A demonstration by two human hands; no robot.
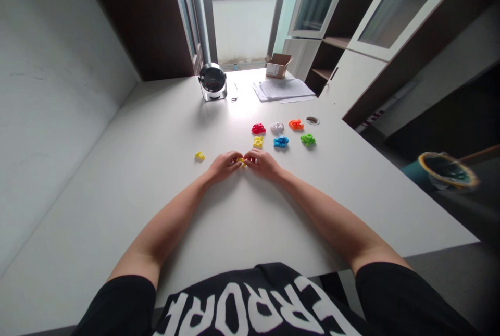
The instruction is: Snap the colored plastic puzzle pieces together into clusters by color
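Blue pieces (280, 141) beyond right hand (263, 163)

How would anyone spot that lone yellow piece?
On the white table, find the person's left hand. Just left of it is the yellow plastic piece, lying alone, unlike the held yellow bit or the yellow cluster among other colours.

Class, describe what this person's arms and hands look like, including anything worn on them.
The black shirt has short, plain sleeves and large white lettering. Both forearms are bare, with no watch or bracelet showing. The left grip and right grip are ungloved human hands.
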